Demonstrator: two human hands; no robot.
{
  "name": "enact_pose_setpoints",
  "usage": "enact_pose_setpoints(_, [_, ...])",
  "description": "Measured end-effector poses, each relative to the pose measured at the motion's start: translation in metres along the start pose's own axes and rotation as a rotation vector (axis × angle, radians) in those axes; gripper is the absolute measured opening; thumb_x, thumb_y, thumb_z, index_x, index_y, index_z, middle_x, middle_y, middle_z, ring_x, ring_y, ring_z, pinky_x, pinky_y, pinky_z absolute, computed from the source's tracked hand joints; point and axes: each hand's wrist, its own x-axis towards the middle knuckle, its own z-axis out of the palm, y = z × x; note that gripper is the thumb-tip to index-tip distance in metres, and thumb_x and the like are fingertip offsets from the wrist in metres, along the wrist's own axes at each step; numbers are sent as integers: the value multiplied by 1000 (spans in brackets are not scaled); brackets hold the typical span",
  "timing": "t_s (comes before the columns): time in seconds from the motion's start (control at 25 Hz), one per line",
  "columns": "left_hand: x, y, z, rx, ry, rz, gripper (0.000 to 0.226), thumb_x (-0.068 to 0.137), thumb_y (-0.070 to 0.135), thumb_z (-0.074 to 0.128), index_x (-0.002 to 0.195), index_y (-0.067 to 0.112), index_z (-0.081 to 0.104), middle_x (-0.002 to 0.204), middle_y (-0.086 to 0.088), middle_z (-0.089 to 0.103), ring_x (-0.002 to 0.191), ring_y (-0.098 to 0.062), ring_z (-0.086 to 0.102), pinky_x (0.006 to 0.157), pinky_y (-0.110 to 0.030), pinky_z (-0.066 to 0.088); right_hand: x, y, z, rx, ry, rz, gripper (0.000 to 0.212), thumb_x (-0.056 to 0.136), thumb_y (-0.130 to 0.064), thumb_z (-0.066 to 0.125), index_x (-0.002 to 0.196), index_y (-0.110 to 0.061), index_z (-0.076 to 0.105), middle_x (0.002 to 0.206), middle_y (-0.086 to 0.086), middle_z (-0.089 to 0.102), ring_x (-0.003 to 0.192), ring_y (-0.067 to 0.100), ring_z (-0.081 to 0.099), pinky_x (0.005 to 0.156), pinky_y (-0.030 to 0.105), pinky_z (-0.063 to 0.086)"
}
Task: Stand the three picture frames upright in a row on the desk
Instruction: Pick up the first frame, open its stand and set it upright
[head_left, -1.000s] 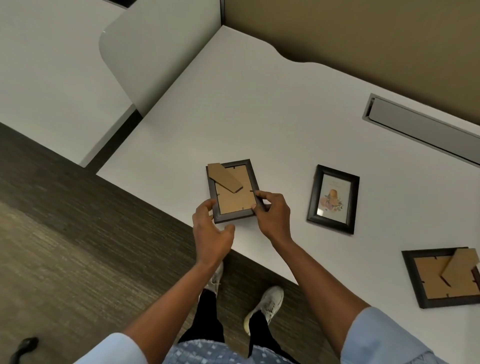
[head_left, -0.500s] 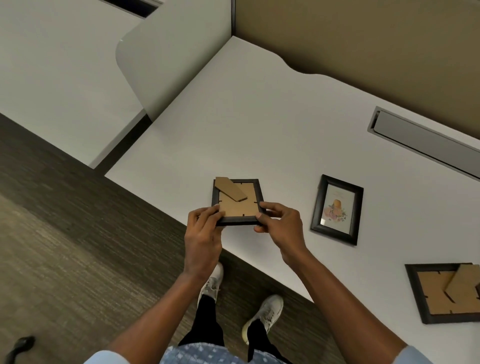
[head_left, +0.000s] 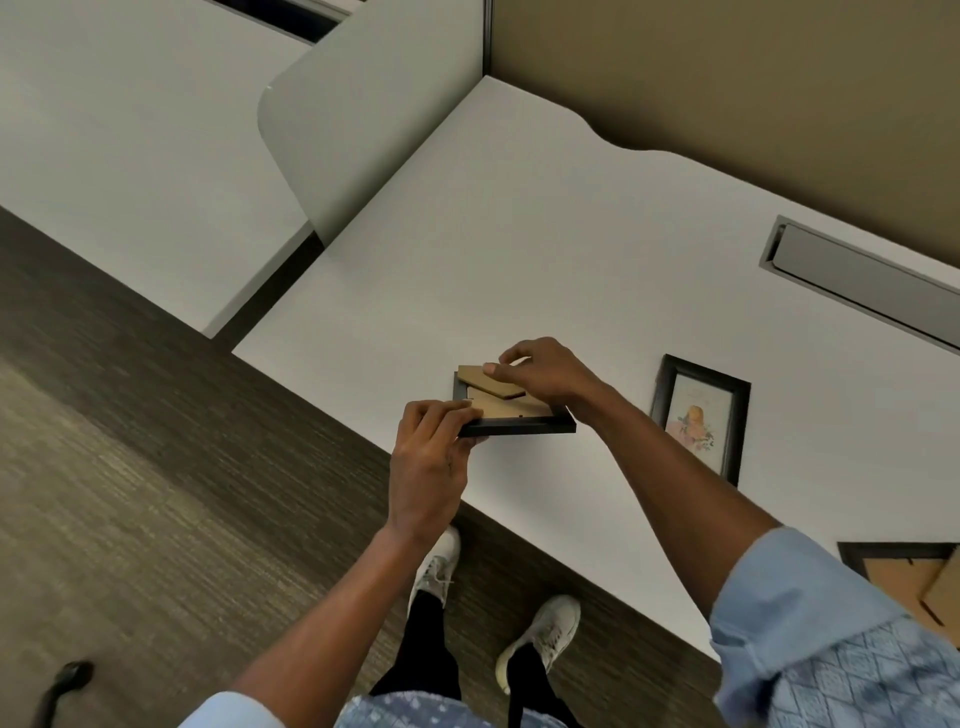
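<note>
A small black picture frame (head_left: 519, 423) is held just above the white desk (head_left: 519, 249) near its front edge, cardboard back facing up. My left hand (head_left: 431, 447) grips its near left corner. My right hand (head_left: 545, 371) reaches over the frame and pinches the brown cardboard stand flap (head_left: 488, 382), which is lifted off the back. A second black frame (head_left: 698, 415) lies flat to the right, picture side up. A third frame (head_left: 904, 577) lies back-up at the right edge, partly hidden by my right sleeve.
A grey cable slot (head_left: 857, 280) is set into the desk at the back right. A tan partition wall (head_left: 753, 93) runs behind the desk and a white panel (head_left: 374, 114) stands at its left end. My shoes (head_left: 540, 634) stand on carpet below the desk's edge.
The frame has been lifted and tilted nearly flat toward me. My right hand moved from the frame's lower right corner to the stand flap on top. My left hand keeps its grip.
</note>
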Motion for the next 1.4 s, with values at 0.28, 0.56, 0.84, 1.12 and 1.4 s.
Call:
enact_pose_setpoints(0.28, [15,0,-7,-5,9,21,29,92,16,82,120,9,78,116,-6,80,110,-31,67,88,-44,62,11,-14,-8,339,-42,65,34,90,-33,85,112,-8,79,114,8,77,102,26,73,90,39,58])
enact_pose_setpoints(0.56, [53,-5,-17,-69,-42,-50,28,89,17,87,116,13,79,109,-1,80,104,-26,65,83,-38,59,6,22,-33,738,-152,-98,53,95,-37,65,141,-10,65,133,19,72,117,33,70,112,47,51])
enact_pose_setpoints(0.84, [102,-7,-16,-186,-70,-124,26,91,8,85,114,17,79,104,14,72,102,-19,60,76,-11,53,15,57,-34,829,-143,-244,85,83,-59,72,152,-10,58,152,29,59,148,47,47,130,58,23])
enact_pose_setpoints(1.12, [143,-9,-5,-337,-54,-361,23,93,29,85,112,19,77,103,2,75,99,-20,69,79,-31,60,36,57,-39,900,-184,-276,111,74,-63,86,159,-5,46,163,30,46,152,49,42,123,57,36])
enact_pose_setpoints(1.4, [152,-15,24,-352,-76,-515,32,105,36,69,116,6,74,107,-5,81,93,-17,74,70,-18,51,49,42,-29,1166,-29,-35,63,99,-61,59,138,-13,71,133,13,74,115,33,75,82,37,64])
